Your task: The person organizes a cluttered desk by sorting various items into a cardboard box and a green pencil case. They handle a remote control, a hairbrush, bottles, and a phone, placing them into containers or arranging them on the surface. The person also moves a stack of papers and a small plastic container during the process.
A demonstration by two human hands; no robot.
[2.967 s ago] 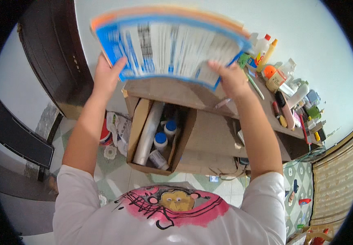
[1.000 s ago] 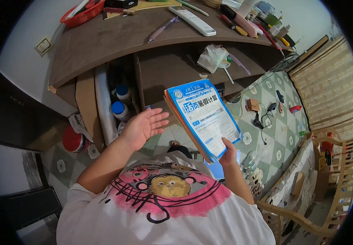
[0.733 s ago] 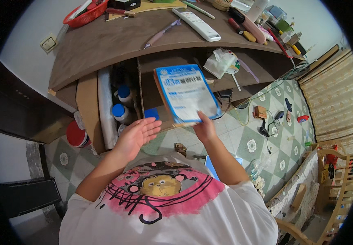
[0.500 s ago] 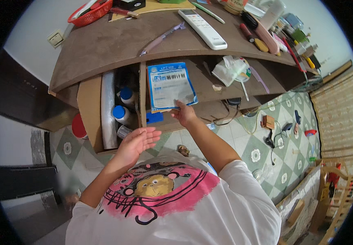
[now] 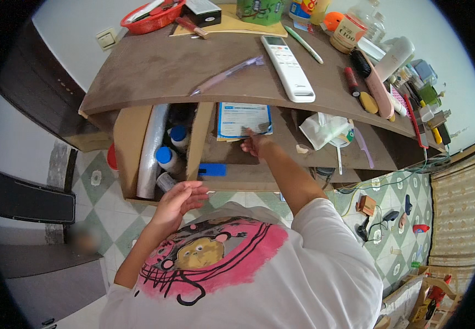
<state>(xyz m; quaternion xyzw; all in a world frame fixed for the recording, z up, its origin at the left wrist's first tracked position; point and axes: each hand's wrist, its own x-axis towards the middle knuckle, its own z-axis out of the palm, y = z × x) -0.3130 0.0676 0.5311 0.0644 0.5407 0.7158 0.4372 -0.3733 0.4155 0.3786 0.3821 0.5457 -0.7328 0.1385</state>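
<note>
A small stack of blue-and-white booklets [image 5: 244, 118] lies in the shelf under the tabletop, its far end hidden by the overhang. My right hand [image 5: 257, 145] grips the stack's near edge, the thumb on top and the other fingers partly hidden. Nothing is in my left hand [image 5: 181, 198], which hangs open in front of the cabinet with its fingers stretched out. Just beyond it is a cardboard box [image 5: 130, 151] in the left compartment, holding a roll of clear plastic wrap [image 5: 154, 151] and white bottles with blue caps [image 5: 166, 154].
On the brown tabletop [image 5: 155, 71] lie a white remote control [image 5: 288, 68], a toothbrush-like purple stick [image 5: 227, 75], a red basket [image 5: 152, 17] and a pink hairbrush [image 5: 377, 88]. A tissue pack [image 5: 323, 130] and a purple comb [image 5: 363, 148] sit on the shelf's right. A blue flat object [image 5: 212, 169] rests lower down.
My right hand has moved forward with the booklets, which now sit deeper in the shelf. My left hand stays open and has shifted slightly down. The view has tilted up.
</note>
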